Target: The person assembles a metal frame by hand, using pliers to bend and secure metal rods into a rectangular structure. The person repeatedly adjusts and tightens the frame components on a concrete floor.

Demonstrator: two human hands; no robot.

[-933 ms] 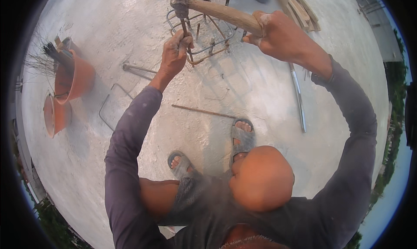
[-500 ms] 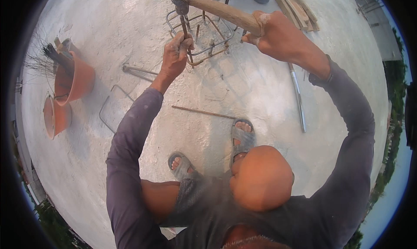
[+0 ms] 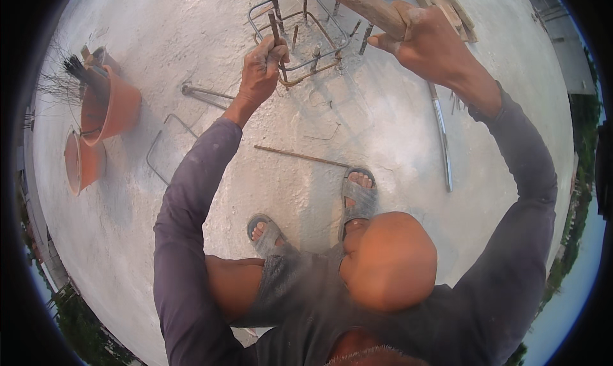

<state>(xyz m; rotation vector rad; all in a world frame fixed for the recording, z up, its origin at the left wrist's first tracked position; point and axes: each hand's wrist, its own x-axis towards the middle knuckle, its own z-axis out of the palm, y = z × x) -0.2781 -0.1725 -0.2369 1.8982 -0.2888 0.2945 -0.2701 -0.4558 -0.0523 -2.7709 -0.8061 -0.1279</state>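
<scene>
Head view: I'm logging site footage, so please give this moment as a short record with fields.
left hand: left hand gripping an upright rebar rod
right hand: right hand gripping a wooden hammer handle
work piece: rebar cage standing up from the concrete slab
on slab: loose rod, bent stirrup, metal bar
left side: two orange buckets, one holding wire
feet: sandals

No packages, labels, signs or screens are in view.
</scene>
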